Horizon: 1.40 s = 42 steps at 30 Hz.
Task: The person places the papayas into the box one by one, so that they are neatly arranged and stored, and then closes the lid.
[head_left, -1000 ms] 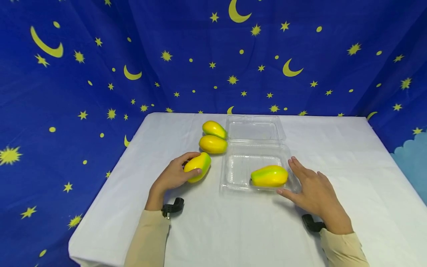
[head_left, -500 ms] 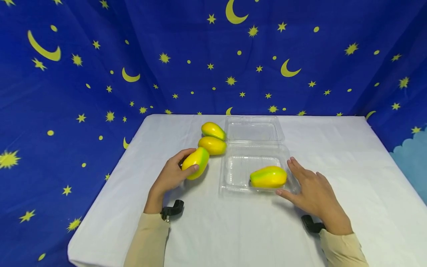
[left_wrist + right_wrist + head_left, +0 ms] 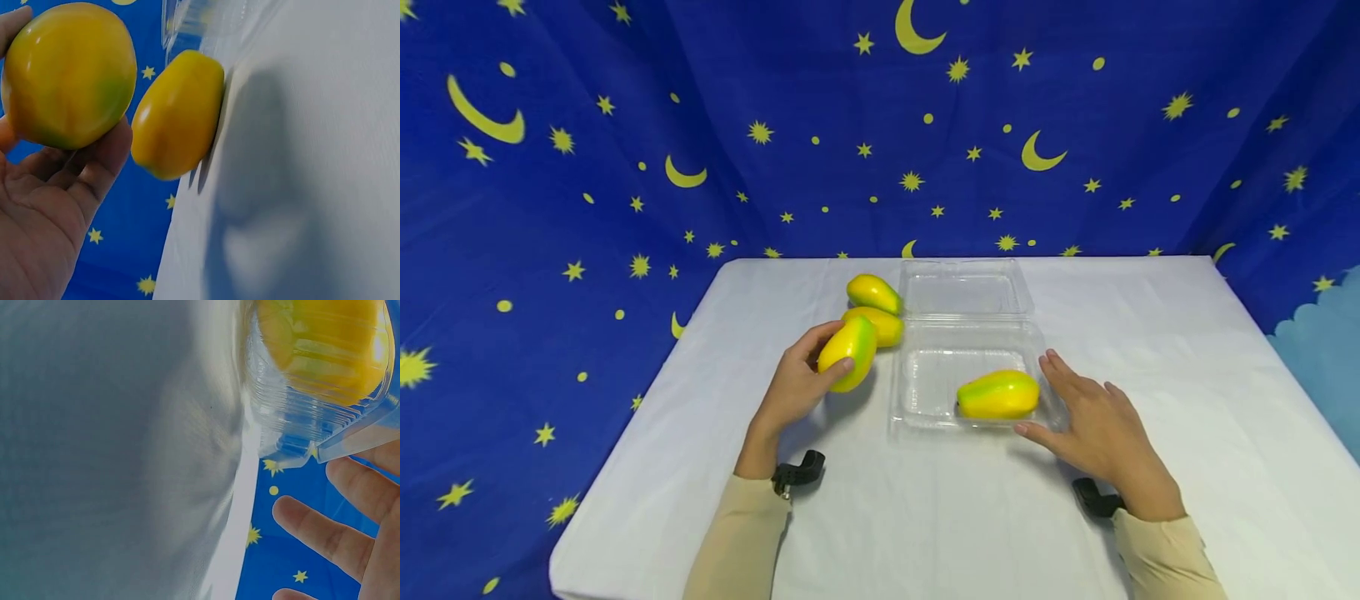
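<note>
I had the left hand [image 3: 796,382] just left of centre in the head view, its fingers and thumb curled round a yellow-green fruit [image 3: 850,354], and the left wrist feed showed that fruit raised off the white cloth [image 3: 962,517]. The right hand [image 3: 1101,437] sat at lower right, fingers straight and spread, beside the right edge of a clear tray [image 3: 928,375] near the middle of the frame; I could not tell whether its fingertips touched the plastic. A second fruit [image 3: 1000,395] lay inside the tray, at its lower right, and the lid [image 3: 964,292] lay folded back above it. Left of the tray, a third fruit [image 3: 887,327] and a fourth fruit [image 3: 874,294] rested on the cloth, the third partly hidden behind the one I held. By my count, one of four was in the tray, one was in hand and two were on the cloth; I judged the work at an early stage, with three outside and the lid not closed.
</note>
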Motion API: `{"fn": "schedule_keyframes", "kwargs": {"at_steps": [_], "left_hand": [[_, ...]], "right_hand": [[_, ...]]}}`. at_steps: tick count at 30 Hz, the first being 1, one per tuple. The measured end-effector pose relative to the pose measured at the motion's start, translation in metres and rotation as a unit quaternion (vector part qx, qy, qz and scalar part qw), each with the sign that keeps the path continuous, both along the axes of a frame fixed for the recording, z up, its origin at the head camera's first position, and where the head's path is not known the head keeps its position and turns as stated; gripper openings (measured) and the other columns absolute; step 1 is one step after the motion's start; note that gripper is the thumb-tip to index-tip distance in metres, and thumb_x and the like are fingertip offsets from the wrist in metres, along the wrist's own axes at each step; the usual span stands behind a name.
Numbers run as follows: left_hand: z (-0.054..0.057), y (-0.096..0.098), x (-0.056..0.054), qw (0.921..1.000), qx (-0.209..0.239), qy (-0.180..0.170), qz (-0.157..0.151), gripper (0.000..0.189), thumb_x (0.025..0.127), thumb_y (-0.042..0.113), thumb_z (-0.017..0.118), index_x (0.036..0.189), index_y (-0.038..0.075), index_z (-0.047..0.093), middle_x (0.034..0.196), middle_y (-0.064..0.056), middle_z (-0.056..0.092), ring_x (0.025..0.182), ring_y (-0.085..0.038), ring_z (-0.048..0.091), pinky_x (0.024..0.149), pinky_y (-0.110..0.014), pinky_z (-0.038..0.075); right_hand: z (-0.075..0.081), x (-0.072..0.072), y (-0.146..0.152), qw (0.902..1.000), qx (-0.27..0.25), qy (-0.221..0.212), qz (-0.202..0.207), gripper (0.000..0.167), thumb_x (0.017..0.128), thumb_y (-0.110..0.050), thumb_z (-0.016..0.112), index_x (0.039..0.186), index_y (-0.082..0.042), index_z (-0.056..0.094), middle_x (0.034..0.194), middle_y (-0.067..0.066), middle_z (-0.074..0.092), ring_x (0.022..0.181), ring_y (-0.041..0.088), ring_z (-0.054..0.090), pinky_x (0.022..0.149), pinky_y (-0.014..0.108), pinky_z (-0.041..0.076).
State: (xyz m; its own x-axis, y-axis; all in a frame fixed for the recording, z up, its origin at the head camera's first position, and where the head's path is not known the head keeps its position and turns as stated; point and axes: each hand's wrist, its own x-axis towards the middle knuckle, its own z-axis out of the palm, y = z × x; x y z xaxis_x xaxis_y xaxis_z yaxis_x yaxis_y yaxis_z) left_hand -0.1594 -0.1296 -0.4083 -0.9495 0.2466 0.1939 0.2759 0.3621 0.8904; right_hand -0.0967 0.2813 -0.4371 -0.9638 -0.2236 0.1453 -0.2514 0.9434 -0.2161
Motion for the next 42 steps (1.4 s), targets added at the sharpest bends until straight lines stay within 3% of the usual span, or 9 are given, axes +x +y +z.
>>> {"fn": "schedule_keyframes", "kwargs": {"at_steps": [5,11,16,22,29,36,42], "left_hand": [[-0.009,0.009,-0.010,0.9999,0.011,0.007,-0.008,0.058,0.093,0.015,0.072,0.147,0.017,0.049,0.142,-0.010,0.057,0.118,-0.026,0.058,0.095,-0.041,0.051],[0.000,0.019,-0.014,0.9996,0.008,0.018,-0.022,0.058,0.092,0.026,0.073,0.145,0.027,0.050,0.139,-0.002,0.059,0.115,-0.022,0.059,0.093,-0.042,0.053],[0.012,0.026,-0.016,0.9992,0.013,0.036,-0.012,0.060,0.092,0.026,0.073,0.146,0.021,0.047,0.136,-0.007,0.061,0.115,-0.024,0.061,0.096,-0.044,0.052],[0.018,0.040,-0.019,0.9986,0.036,0.032,-0.021,0.062,0.093,0.019,0.073,0.148,0.015,0.045,0.139,-0.012,0.058,0.119,-0.028,0.060,0.101,-0.046,0.051],[0.023,0.061,-0.017,0.9980,0.047,0.030,-0.030,0.062,0.091,0.021,0.074,0.147,0.020,0.046,0.139,-0.009,0.057,0.116,-0.028,0.061,0.096,-0.045,0.054],[0.024,0.079,-0.018,0.9979,0.017,0.041,-0.047,0.064,0.089,0.030,0.077,0.146,0.026,0.048,0.138,-0.005,0.057,0.103,-0.026,0.066,0.084,-0.038,0.059],[0.029,0.088,-0.015,0.9984,0.002,0.025,-0.050,0.068,0.087,0.036,0.078,0.147,0.027,0.047,0.138,-0.001,0.057,0.102,-0.024,0.065,0.083,-0.040,0.058]], "right_hand": [[0.001,0.001,0.002,1.0000,0.001,-0.007,-0.005,0.107,0.081,-0.082,0.054,0.158,-0.012,0.031,0.163,0.009,0.034,0.130,0.045,0.052,0.105,0.075,0.031],[0.002,0.001,0.000,0.9999,-0.001,-0.009,-0.009,0.107,0.081,-0.083,0.054,0.158,-0.012,0.032,0.163,0.008,0.034,0.131,0.044,0.052,0.105,0.075,0.030],[0.002,-0.001,-0.003,0.9999,0.006,-0.011,-0.006,0.108,0.080,-0.086,0.050,0.158,-0.013,0.032,0.164,0.006,0.033,0.133,0.042,0.051,0.107,0.074,0.030],[0.002,-0.001,-0.001,0.9999,0.012,-0.006,-0.008,0.108,0.080,-0.086,0.051,0.157,-0.012,0.033,0.163,0.007,0.034,0.132,0.042,0.052,0.106,0.073,0.031],[0.001,0.000,0.001,0.9999,0.014,-0.003,-0.008,0.108,0.080,-0.086,0.051,0.156,-0.011,0.035,0.162,0.007,0.035,0.131,0.041,0.054,0.105,0.073,0.033],[0.001,0.002,0.003,0.9997,0.016,-0.009,-0.014,0.108,0.080,-0.086,0.050,0.157,-0.012,0.034,0.163,0.007,0.033,0.132,0.041,0.053,0.106,0.073,0.032],[0.000,0.001,0.001,0.9998,0.005,-0.016,-0.015,0.108,0.079,-0.086,0.052,0.157,-0.014,0.033,0.164,0.004,0.032,0.134,0.040,0.051,0.108,0.074,0.030]]}}
